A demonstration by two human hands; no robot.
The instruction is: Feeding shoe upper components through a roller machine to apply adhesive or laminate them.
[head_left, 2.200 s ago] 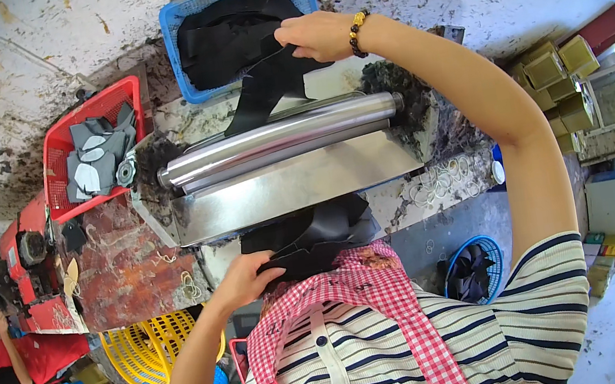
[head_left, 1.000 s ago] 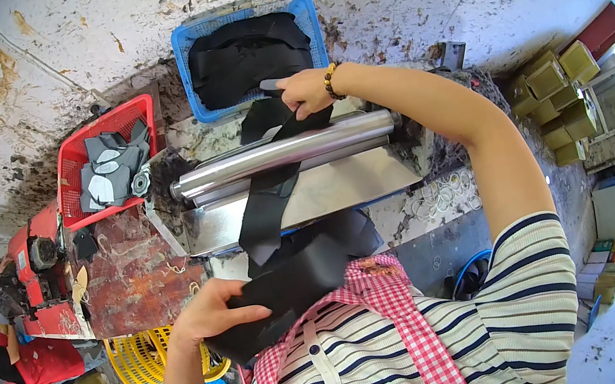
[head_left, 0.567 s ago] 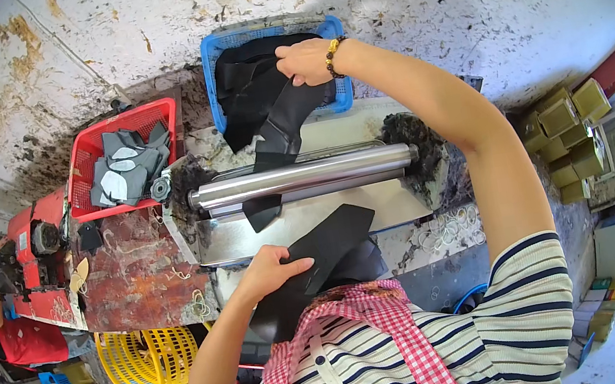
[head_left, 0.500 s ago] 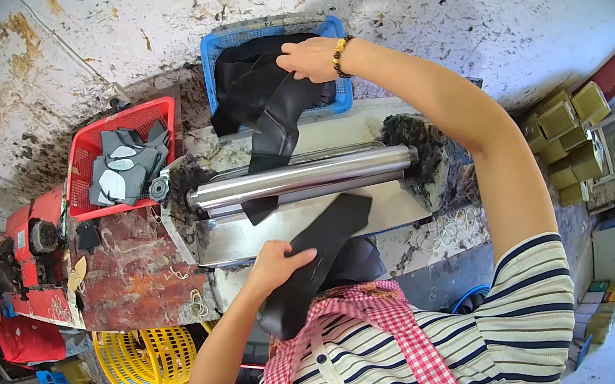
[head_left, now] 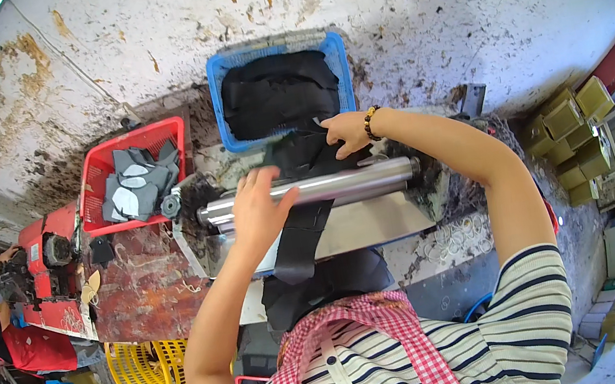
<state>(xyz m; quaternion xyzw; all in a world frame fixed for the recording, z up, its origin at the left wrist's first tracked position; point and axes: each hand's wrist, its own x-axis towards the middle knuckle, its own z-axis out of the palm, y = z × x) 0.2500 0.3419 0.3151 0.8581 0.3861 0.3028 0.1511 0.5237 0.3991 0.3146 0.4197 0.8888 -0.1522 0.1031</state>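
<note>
Head view: see left hand (head_left: 256, 208) with fingers and thumb spread, reaching over the left part of the roller (head_left: 358, 182); cannot tell whether touching it. See right hand (head_left: 350, 134) farther off, fingers partly bent, at the black pieces (head_left: 302, 153) behind the roller; cannot tell whether pinching one. Follow black strip (head_left: 303, 236) out from under the roller and down across the metal plate (head_left: 379, 221), with lower end over the near stack (head_left: 344, 275) of black pieces, just in front of the apron (head_left: 365, 308).

Find surface (head_left: 142, 280) worn red-brown to the left, with white rings (head_left: 453, 238) strewn on the right. Farther back, see red basket (head_left: 93, 180) with grey pieces (head_left: 141, 186), and blue basket (head_left: 344, 79) heaped with black sheets (head_left: 281, 93), before a stained wall (head_left: 415, 9). Off left, notice red machine (head_left: 38, 248) and person (head_left: 37, 348) in red; off right, stacked boxes (head_left: 565, 133).

Trace near edge of the surface close before the apron, with yellow basket (head_left: 131, 369) below at left. Note plate reaching right of the strip toward dark fluff (head_left: 460, 177), and open air between both arms over the near stack.
</note>
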